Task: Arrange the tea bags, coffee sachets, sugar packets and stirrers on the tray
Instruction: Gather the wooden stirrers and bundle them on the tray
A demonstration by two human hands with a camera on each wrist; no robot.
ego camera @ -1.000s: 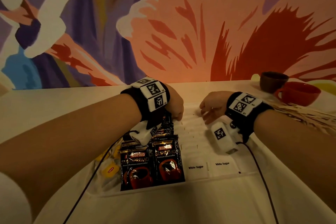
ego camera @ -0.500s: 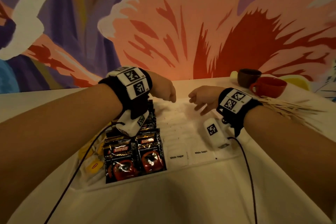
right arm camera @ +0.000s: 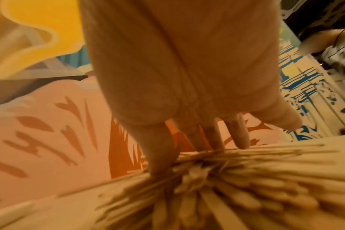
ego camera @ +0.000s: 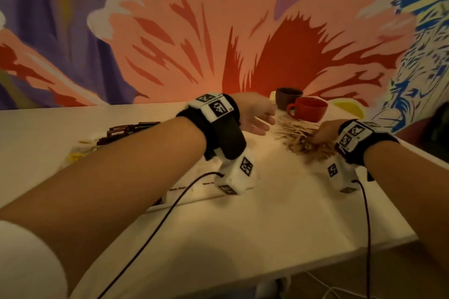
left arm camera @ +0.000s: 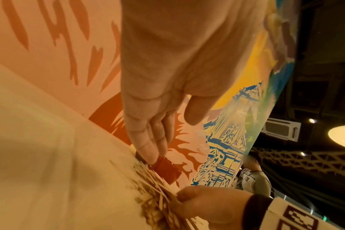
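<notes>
The stirrer step is judged to be in hand. A loose heap of wooden stirrers [ego camera: 300,139] lies on the white surface [ego camera: 243,238] at the far right, just in front of a red cup [ego camera: 309,109] and a brown cup [ego camera: 288,98]. The right hand [ego camera: 324,131] is laid into the heap from the right; in the right wrist view its fingers [right arm camera: 215,137] are seen extended down into the sticks, spread and not visibly closed round any (nothing is lifted). The left hand [ego camera: 255,114] is held just left of the heap with relaxed, straight fingers [left arm camera: 148,144] and grips nothing.

The dark coffee sachets [ego camera: 126,130] are already set in rows at the far left, with something yellow (probably tea bags, too blurred to confirm) near their left edge; the sugar packets are mostly hidden behind the left forearm, and the tray's outline cannot be made out.

Next, the sticks would need to be gathered between both hands, squared into one bundle, and carried left to a free part of the tray. Scattering is the likely risk if only a few are pinched.
</notes>
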